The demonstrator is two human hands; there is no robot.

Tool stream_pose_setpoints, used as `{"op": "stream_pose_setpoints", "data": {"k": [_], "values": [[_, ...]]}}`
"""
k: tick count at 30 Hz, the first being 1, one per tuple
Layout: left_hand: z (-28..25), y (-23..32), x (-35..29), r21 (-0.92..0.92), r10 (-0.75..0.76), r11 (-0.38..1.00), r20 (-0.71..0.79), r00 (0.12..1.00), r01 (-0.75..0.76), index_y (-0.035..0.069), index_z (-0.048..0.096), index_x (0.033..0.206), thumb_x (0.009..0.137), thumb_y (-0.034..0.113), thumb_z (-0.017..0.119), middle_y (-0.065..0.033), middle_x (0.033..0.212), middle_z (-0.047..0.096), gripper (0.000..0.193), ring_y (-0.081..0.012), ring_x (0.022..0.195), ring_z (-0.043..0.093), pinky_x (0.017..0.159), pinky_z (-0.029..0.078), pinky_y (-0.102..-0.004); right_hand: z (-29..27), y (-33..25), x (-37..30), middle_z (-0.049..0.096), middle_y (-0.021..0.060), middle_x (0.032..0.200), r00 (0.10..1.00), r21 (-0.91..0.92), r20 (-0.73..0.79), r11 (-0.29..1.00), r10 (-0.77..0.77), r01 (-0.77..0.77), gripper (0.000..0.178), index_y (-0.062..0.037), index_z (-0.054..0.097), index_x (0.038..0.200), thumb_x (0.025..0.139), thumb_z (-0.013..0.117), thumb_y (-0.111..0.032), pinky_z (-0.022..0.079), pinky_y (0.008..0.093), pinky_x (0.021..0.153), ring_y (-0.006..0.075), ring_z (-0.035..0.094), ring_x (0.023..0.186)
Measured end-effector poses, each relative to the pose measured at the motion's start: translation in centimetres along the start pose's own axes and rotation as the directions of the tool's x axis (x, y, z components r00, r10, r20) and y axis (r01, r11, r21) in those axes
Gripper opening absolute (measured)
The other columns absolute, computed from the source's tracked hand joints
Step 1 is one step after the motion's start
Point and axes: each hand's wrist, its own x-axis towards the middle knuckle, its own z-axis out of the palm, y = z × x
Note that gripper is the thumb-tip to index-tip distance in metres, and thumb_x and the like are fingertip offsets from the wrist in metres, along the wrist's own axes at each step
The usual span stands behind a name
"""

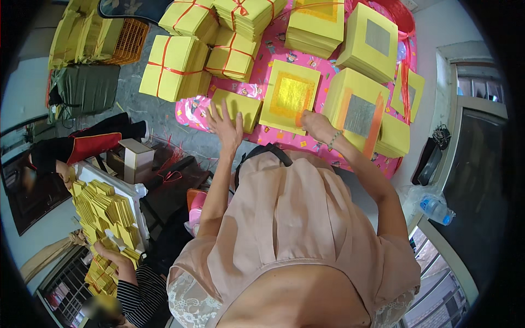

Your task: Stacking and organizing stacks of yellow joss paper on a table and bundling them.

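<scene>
In front of me lies a yellow paper sheet [263, 116] with a gold foil square framed in orange. My right hand [320, 128] is at its lower right corner, fingers closed in a pinch. Something small and orange shows at those fingertips, but I cannot make out what it is. My left hand [225, 126] is open with fingers spread, over the near left edge of a low stack of yellow paper [246, 109]. To the right of my right hand stands a stack of yellow paper with silver foil [359, 113] on top, orange along its sides.
Ribbon-tied yellow paper bundles [169, 68] stand far left on the pink patterned tablecloth [273, 46]. More foil-topped stacks [377, 41] stand at the back right. Red ribbons [405, 90] hang there. At lower left, other people's hands work at a white table [131, 210] heaped with yellow paper.
</scene>
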Motion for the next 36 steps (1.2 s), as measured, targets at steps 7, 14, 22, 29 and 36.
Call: {"op": "stream_pose_setpoints", "data": {"k": [7,14,22,29,36], "values": [[-1.7,6.3,1.5,-0.439,0.589,0.772,0.224,0.776,-0.459,0.012,0.052,0.125,0.072,0.026,0.073,-0.0154,0.131,0.044,0.058,-0.0371,0.123,0.038,0.101,0.031,-0.0473,0.5,0.5,0.3,0.055,0.0133,0.09,0.999,0.067,-0.009,0.997,0.048,-0.047,0.018,-0.0003,0.062,0.079,0.078,0.066,-0.017,0.049,0.0388,0.075,0.0297,0.059,0.085],[2.3,5.4,0.8,-0.471,0.608,0.769,0.332,0.721,-0.432,0.011,0.063,0.109,0.07,0.01,0.07,-0.0087,0.115,0.058,0.039,-0.0287,0.108,0.052,0.093,0.042,-0.0398,0.4,0.5,0.7,0.055,0.0134,0.091,0.999,0.065,0.023,0.997,0.041,-0.043,0.018,-0.0004,0.061,0.078,0.078,0.066,-0.018,0.049,0.0393,0.074,0.0301,0.059,0.085],[1.9,5.7,1.2,-0.488,0.605,0.77,0.352,0.714,-0.412,0.009,0.064,0.106,0.07,0.008,0.069,-0.0091,0.111,0.06,0.036,-0.0283,0.105,0.054,0.09,0.044,-0.0386,-0.6,-0.1,0.4,0.054,0.0121,0.092,0.996,0.029,0.071,0.998,0.061,-0.063,0.016,-0.003,0.063,0.079,0.079,0.066,-0.019,0.049,0.0393,0.075,0.0291,0.059,0.088],[2.0,5.4,1.1,-0.483,0.602,0.773,0.353,0.716,-0.412,0.009,0.065,0.106,0.071,0.01,0.069,-0.0091,0.111,0.06,0.036,-0.0284,0.104,0.054,0.09,0.044,-0.0383,-0.2,0.3,0.6,0.054,0.0109,0.091,0.997,0.091,0.054,0.994,0.051,-0.056,0.015,-0.004,0.063,0.078,0.078,0.066,-0.019,0.049,0.0386,0.075,0.0283,0.058,0.089],[0.8,7.1,1.5,-0.416,0.595,0.794,0.382,0.707,-0.444,0.011,0.066,0.106,0.077,0.023,0.067,-0.0086,0.109,0.061,0.031,-0.0284,0.101,0.055,0.089,0.043,-0.0392,-1.7,-0.4,0.0,0.055,0.0124,0.095,0.999,0.003,0.043,1.0,0.012,-0.012,0.016,-0.0027,0.062,0.083,0.081,0.064,-0.018,0.049,0.0396,0.076,0.0302,0.059,0.09]]}}
